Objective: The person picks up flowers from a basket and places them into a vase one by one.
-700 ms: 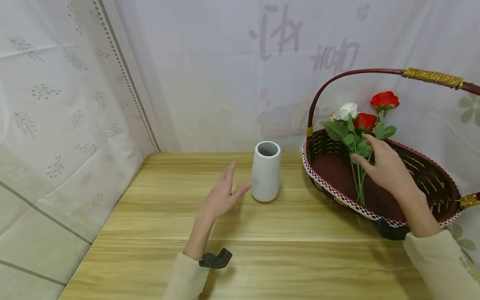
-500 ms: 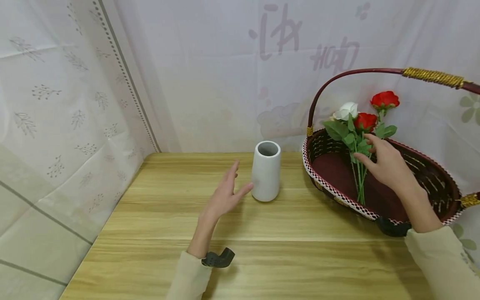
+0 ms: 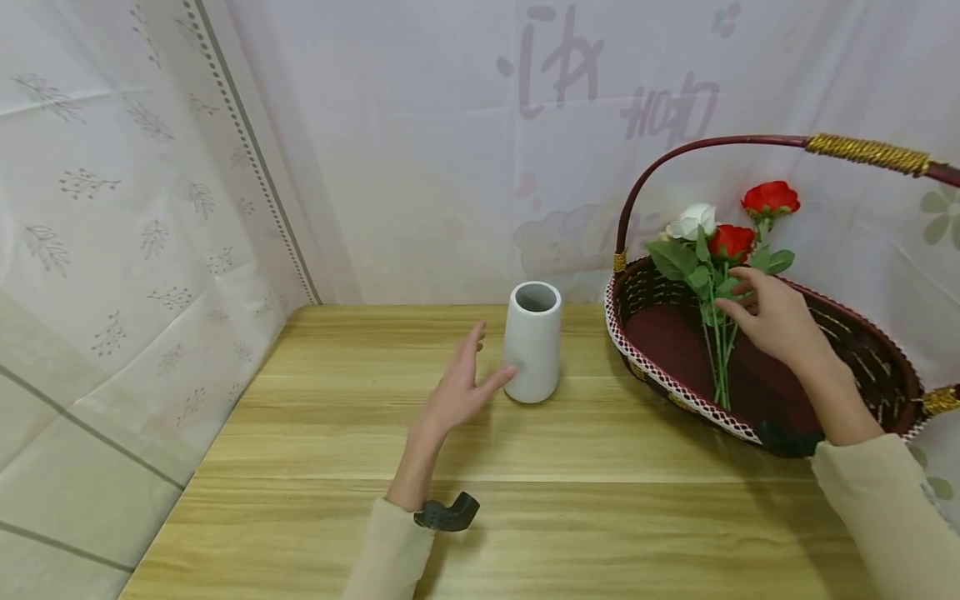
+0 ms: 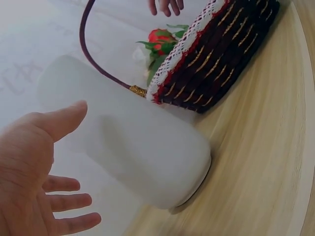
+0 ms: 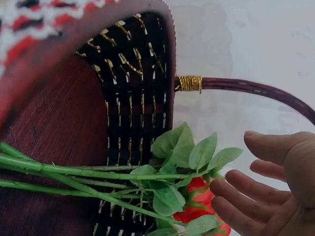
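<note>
Left hand [image 3: 459, 393]: fingers spread, thumb set apart and directed to 2 o'clock in the head view. The white vase [image 3: 532, 350] stands upright on the counter [image 3: 315, 467] at 2 o'clock from this hand, mouth upward. The thumb tip lies just beside the vase wall; contact cannot be confirmed.

Right hand [image 3: 780, 321]: held over the basket [image 3: 660, 340], fingers loosely bent and parted from the thumb, pinching nothing. Its fingertips are near the leaves [image 5: 174, 142]; whether they touch cannot be told. From this hand, the white rose [image 3: 692, 223] is between 10 and 11 o'clock, the lower red rose [image 3: 731, 243] at 11, the upper red rose [image 3: 771, 198] at 12. Green stems [image 3: 722, 367] slant down into the basket at 8 o'clock.

The basket, dark red and woven with lace trim, sits at 3 o'clock from the vase, apart from it. Its handle carries gold wrapping [image 3: 866, 155] at 1 o'clock from the right hand.

Black wrist mounts [image 3: 447, 512] are worn at 6 o'clock of each hand, beside beige sleeves [image 3: 393, 546].

Backdrop: white cloth [image 3: 405, 167] with pale lettering at 12 o'clock; sprig-printed cloth [image 3: 97, 208] at 10 o'clock from the left hand.
</note>
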A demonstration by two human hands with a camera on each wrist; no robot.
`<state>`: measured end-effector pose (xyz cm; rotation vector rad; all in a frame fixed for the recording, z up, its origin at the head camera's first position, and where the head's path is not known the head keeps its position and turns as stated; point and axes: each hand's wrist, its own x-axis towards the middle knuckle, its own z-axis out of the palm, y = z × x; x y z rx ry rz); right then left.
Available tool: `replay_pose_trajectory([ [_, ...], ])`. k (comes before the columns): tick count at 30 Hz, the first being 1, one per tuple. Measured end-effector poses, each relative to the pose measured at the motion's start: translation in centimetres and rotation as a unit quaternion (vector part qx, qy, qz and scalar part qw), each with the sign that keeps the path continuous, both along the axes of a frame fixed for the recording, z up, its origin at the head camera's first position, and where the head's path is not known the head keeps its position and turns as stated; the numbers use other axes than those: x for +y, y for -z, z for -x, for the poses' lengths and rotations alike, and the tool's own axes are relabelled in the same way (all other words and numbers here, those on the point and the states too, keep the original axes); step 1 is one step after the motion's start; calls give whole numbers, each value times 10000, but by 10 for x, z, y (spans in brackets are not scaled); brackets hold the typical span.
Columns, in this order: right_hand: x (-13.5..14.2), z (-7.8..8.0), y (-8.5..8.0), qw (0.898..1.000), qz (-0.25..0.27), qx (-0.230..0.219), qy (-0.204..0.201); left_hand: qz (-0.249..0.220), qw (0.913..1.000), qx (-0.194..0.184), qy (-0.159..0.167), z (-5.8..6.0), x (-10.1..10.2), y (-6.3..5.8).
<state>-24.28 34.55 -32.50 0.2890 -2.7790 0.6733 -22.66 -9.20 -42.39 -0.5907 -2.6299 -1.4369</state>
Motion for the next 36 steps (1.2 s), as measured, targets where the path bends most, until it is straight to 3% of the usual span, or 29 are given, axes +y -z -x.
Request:
replay_pose_trajectory([
  [18,15,21,9,9994,155,47,297,-453,9990,-4,9,5,18,8],
  [36,18,37,15,9980,317,-452,298,-614,9980,131,5,13,32,19],
])
